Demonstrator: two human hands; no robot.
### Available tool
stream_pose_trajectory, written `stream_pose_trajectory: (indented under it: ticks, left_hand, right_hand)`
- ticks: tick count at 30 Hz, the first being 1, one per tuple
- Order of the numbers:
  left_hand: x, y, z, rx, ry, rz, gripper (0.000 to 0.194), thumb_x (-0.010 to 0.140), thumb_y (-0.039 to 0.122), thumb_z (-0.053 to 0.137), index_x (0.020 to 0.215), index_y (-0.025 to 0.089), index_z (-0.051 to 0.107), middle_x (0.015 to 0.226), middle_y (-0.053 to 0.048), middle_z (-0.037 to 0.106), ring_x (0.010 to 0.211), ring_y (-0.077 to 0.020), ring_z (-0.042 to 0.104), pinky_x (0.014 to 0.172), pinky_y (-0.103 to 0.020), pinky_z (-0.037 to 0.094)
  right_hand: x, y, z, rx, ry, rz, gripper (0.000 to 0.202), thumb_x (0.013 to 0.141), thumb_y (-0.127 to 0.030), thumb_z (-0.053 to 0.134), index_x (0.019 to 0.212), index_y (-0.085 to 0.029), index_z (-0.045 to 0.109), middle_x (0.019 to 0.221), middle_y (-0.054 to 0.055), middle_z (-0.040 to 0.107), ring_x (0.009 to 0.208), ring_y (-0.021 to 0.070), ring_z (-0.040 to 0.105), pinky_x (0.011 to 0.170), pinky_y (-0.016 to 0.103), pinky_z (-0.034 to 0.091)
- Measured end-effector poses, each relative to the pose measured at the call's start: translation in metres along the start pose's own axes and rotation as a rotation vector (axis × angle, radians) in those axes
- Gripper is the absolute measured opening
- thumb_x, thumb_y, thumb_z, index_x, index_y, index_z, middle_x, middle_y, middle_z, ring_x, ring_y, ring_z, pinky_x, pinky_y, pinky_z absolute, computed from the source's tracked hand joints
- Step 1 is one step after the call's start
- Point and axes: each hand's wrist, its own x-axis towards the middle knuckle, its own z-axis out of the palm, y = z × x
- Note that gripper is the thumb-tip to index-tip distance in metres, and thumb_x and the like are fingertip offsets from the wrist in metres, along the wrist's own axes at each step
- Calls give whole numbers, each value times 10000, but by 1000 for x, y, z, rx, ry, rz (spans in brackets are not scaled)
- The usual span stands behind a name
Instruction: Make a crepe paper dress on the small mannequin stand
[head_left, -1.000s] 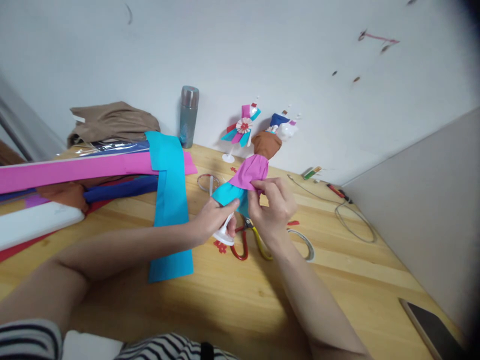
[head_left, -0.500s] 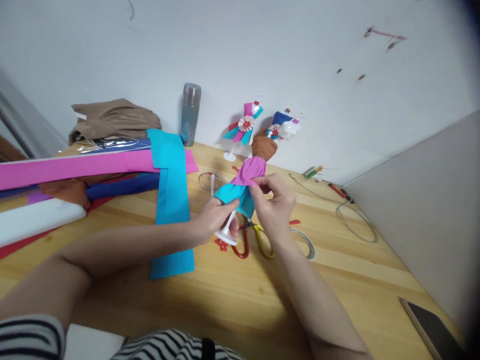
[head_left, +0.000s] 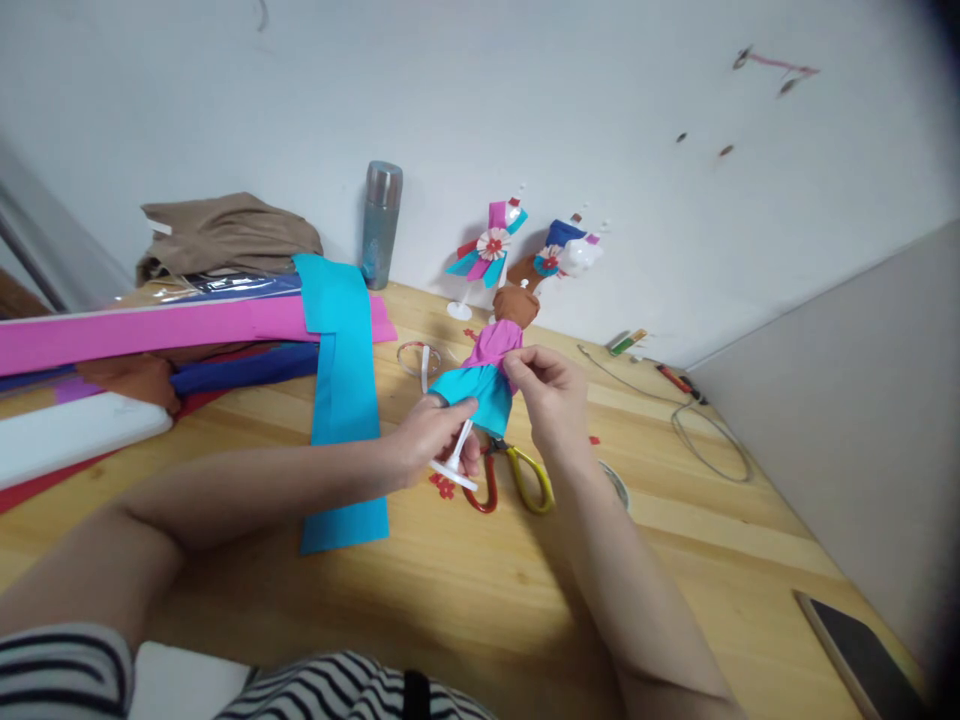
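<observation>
A figure on a white stand (head_left: 454, 472) is wrapped in crepe paper: a blue skirt (head_left: 491, 400), a pink band (head_left: 501, 340) above it and a rounded brown part (head_left: 515, 306) on top. It leans away from me, its round base toward my body. My left hand (head_left: 431, 438) is closed around the lower skirt and stand. With thumb and fingertips, my right hand (head_left: 555, 395) pinches the right edge of the pink paper. Beneath the figure lie scissors (head_left: 536, 488) with one red and one yellow handle, their blades mostly hidden.
A blue crepe strip (head_left: 346, 400) lies over a pink roll (head_left: 187, 335) at left. Behind stand a flask (head_left: 381, 225) and decorated white stands, one with a flower (head_left: 493, 245). A tape roll (head_left: 615, 485), cable (head_left: 682, 440) and phone (head_left: 862, 655) are at right.
The figure's brown top has shifted slightly left and down. The pink paper looks more gathered, showing more blue skirt, and my right hand still pinches its edge.
</observation>
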Motion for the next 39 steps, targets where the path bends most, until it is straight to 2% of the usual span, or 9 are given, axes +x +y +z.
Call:
stream_pose_trajectory:
  ticks: [5, 10, 13, 16, 22, 25, 30, 34, 39]
  left_hand:
    - [0, 3, 2, 34, 37, -24, 517, 990, 376, 440, 552, 119, 538, 451, -57, 580, 379, -131, 571, 417, -224, 432]
    - [2, 1, 3, 15, 71, -13, 443, 979, 371, 469, 612, 135, 548, 450, -30, 575, 388, -128, 569, 427, -220, 439]
    - [6, -4, 1, 4, 57, 24, 447, 928, 452, 560, 614, 135, 544, 448, -22, 571, 380, -120, 558, 418, -208, 431]
    - [10, -7, -1, -2, 35, 41, 453, 908, 479, 587, 618, 134, 538, 447, -16, 565, 371, -116, 549, 410, -205, 419]
    - [7, -7, -3, -23, 54, -23, 356, 990, 338, 428, 710, 145, 533, 486, -21, 591, 418, -145, 594, 457, -245, 466]
    - [5, -10, -2, -48, 23, -8, 278, 959, 301, 498, 733, 144, 544, 509, -13, 597, 434, -125, 582, 470, -222, 453]
    - [4, -18, 3, -146, 115, 81, 102, 870, 224, 637, 841, 129, 618, 680, -18, 667, 559, -92, 604, 578, -199, 476]
    - [-10, -21, 3, -119, 117, 10, 93, 859, 217, 619, 821, 132, 626, 708, -25, 668, 621, -112, 622, 645, -229, 492]
    - [-39, -20, -8, 59, 89, -120, 198, 845, 301, 597, 715, 152, 593, 609, -11, 626, 545, -118, 574, 546, -220, 419]
  right_hand:
    - [0, 1, 1, -67, -27, -25, 174, 728, -349, 655, 659, -191, 635, 589, -14, 574, 552, 135, 487, 563, 291, 408]
    - [-5, 0, 2, -387, -19, -295, 69, 761, -256, 629, 725, -201, 646, 705, 19, 633, 652, 165, 550, 649, 324, 462]
    - [-6, 3, 3, -467, -6, -360, 112, 783, -230, 590, 676, -205, 613, 676, 16, 599, 652, 167, 543, 649, 321, 458]
    - [-5, 8, 4, -440, -8, -298, 117, 783, -242, 580, 674, -203, 600, 666, 7, 585, 631, 157, 523, 641, 313, 450]
    - [-1, 23, 7, -367, -96, -96, 136, 738, -313, 594, 663, -198, 593, 664, 8, 578, 634, 156, 498, 626, 300, 406]
    - [2, 30, 8, -330, -172, 4, 175, 711, -338, 587, 613, -195, 558, 585, -10, 538, 562, 135, 462, 552, 273, 371]
    - [1, 28, 8, -281, -300, 120, 158, 656, -314, 596, 575, -183, 563, 543, -25, 543, 518, 108, 442, 521, 255, 361]
    - [-5, 20, 8, -243, -377, 181, 172, 644, -333, 617, 586, -175, 585, 526, -31, 526, 500, 99, 424, 504, 254, 352]
    - [-13, 16, 9, -173, -505, 258, 206, 651, -368, 658, 596, -180, 595, 497, -35, 525, 473, 101, 444, 476, 249, 359]
